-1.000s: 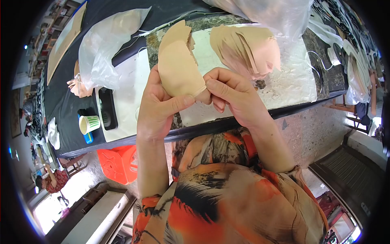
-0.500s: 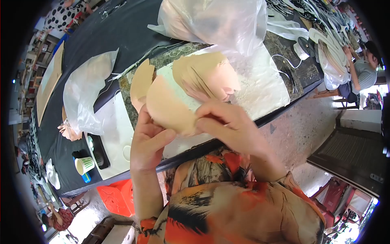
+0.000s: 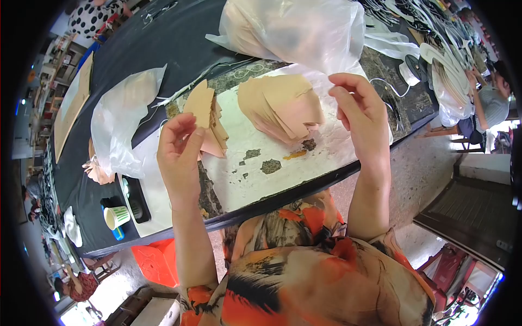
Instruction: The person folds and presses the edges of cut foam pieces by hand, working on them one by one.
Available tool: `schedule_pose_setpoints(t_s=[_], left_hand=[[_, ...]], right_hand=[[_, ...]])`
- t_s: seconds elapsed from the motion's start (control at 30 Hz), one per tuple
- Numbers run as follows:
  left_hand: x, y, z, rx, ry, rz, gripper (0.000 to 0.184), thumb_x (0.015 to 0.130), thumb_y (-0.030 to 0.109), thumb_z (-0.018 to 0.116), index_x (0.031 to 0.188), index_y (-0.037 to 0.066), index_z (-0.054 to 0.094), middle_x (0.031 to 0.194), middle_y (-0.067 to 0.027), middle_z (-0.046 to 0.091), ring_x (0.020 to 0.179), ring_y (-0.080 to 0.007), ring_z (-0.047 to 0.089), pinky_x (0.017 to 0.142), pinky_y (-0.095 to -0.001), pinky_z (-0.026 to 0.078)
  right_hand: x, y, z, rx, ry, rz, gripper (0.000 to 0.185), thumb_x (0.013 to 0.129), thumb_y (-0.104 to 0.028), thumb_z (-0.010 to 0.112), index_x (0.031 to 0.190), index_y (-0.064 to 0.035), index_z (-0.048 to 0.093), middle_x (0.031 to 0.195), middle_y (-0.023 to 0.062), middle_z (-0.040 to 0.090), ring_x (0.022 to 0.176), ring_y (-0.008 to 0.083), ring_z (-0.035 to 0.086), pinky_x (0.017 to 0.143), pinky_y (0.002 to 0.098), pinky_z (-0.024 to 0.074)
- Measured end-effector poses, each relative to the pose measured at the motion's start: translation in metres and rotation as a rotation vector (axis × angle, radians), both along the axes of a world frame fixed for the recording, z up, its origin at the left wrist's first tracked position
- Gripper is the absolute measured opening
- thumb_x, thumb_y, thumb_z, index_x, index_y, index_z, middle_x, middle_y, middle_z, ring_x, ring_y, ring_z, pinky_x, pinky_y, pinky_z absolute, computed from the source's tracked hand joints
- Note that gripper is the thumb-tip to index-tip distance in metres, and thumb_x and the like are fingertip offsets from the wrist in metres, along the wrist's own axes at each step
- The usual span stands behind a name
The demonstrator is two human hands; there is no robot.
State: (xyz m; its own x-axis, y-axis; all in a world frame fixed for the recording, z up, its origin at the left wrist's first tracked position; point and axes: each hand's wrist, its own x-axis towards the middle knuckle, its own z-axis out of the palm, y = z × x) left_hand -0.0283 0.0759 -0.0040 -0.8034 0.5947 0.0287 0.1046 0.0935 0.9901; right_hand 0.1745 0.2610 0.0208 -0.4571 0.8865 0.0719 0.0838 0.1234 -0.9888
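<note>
The left hand (image 3: pixel 180 152), partly curled, is at the near edge of the small stack (image 3: pixel 201 106); whether it grips any, I cannot tell. The right hand (image 3: pixel 363 117), half open, is empty. Between them lies the large stack (image 3: pixel 280 108).

No writing or numbers can be read; the green marks (image 3: pixel 123 214) on the white tapered cup (image 3: pixel 112 219), lower left, are illegible.
</note>
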Motion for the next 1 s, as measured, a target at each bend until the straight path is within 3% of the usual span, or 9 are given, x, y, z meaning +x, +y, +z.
schedule_pose_setpoints(t_s=[0.17,0.2,0.23,0.43,0.57,0.77,0.87,0.97,1.0], left_hand=[[-0.025,-0.009,-0.017,-0.221,0.528,0.055,0.023,0.079,0.009,0.065,0.102,0.003,0.063,0.098,-0.0093,0.060,0.096,-0.0213,0.056,0.085,-0.0309,0.043],[-0.028,-0.007,-0.020,-0.226,0.564,0.043,0.023,0.078,0.010,0.065,0.100,0.003,0.064,0.097,-0.0098,0.060,0.095,-0.0228,0.057,0.084,-0.0318,0.043],[-0.030,-0.006,-0.022,-0.230,0.599,0.029,0.022,0.077,0.010,0.065,0.098,0.004,0.065,0.096,-0.0104,0.060,0.094,-0.0244,0.057,0.084,-0.0328,0.044],[-0.032,-0.004,-0.025,-0.366,0.546,-0.066,0.014,0.076,0.012,0.066,0.087,0.002,0.066,0.093,-0.0095,0.062,0.091,-0.0235,0.057,0.081,-0.0313,0.043],[-0.036,-0.014,-0.029,-0.333,0.611,-0.101,0.011,0.079,0.010,0.064,0.086,0.001,0.064,0.098,-0.0090,0.062,0.091,-0.0208,0.059,0.082,-0.0303,0.045],[-0.045,-0.023,-0.042,-0.070,0.072,-0.035,0.013,0.085,0.008,0.063,0.092,-0.002,0.062,0.106,-0.0096,0.060,0.096,-0.0157,0.058,0.087,-0.0271,0.045],[-0.043,-0.025,-0.045,-0.066,0.237,-0.056,0.012,0.081,0.008,0.063,0.090,0.000,0.060,0.093,-0.0082,0.059,0.083,-0.0167,0.058,0.075,-0.0277,0.046],[-0.045,-0.027,-0.044,-0.110,0.508,-0.103,0.012,0.082,0.008,0.062,0.090,0.000,0.059,0.094,-0.0071,0.059,0.083,-0.0165,0.057,0.076,-0.0280,0.046],[-0.046,-0.027,-0.045,-0.102,0.478,-0.094,0.012,0.083,0.008,0.062,0.090,0.000,0.059,0.093,-0.0069,0.059,0.083,-0.0163,0.057,0.076,-0.0282,0.046]], right_hand=[[-0.004,-0.027,0.005,0.038,0.144,0.021,0.015,0.090,-0.003,0.055,0.104,-0.0006,0.061,0.082,0.0009,0.059,0.055,-0.0007,0.038,0.047,0.0148,0.0270],[-0.005,-0.037,0.012,-0.045,0.127,0.072,0.011,0.090,-0.001,0.055,0.099,-0.0006,0.062,0.082,-0.0044,0.056,0.067,0.0012,0.045,0.058,0.0161,0.0358],[-0.008,-0.045,0.010,-0.084,0.130,0.170,0.011,0.091,0.000,0.055,0.099,-0.0008,0.062,0.082,-0.0045,0.056,0.068,0.0012,0.045,0.059,0.0162,0.0362],[-0.037,-0.073,-0.018,-0.226,-0.054,0.577,0.013,0.090,-0.007,0.056,0.100,-0.0013,0.062,0.083,-0.0023,0.058,0.066,0.0028,0.047,0.061,0.0189,0.0402],[-0.069,-0.081,-0.046,-0.303,-0.073,0.614,0.017,0.091,-0.012,0.056,0.103,-0.0008,0.060,0.080,-0.0012,0.057,0.064,0.0040,0.049,0.060,0.0192,0.0416],[-0.121,-0.081,-0.074,-0.486,0.081,0.581,0.019,0.092,-0.012,0.053,0.106,-0.0002,0.058,0.076,-0.0001,0.054,0.062,0.0054,0.050,0.056,0.0192,0.0422],[-0.137,-0.078,-0.089,-0.532,0.102,0.571,0.018,0.092,-0.011,0.054,0.105,0.0006,0.059,0.076,0.0002,0.054,0.061,0.0055,0.049,0.056,0.0190,0.0425],[-0.141,-0.076,-0.092,-0.544,0.079,0.568,0.016,0.092,-0.009,0.055,0.103,0.0010,0.059,0.076,0.0002,0.055,0.061,0.0057,0.050,0.055,0.0191,0.0429],[-0.142,-0.077,-0.092,-0.532,0.089,0.557,0.015,0.091,-0.010,0.056,0.101,0.0011,0.060,0.076,0.0008,0.055,0.059,0.0058,0.050,0.053,0.0195,0.0421]])
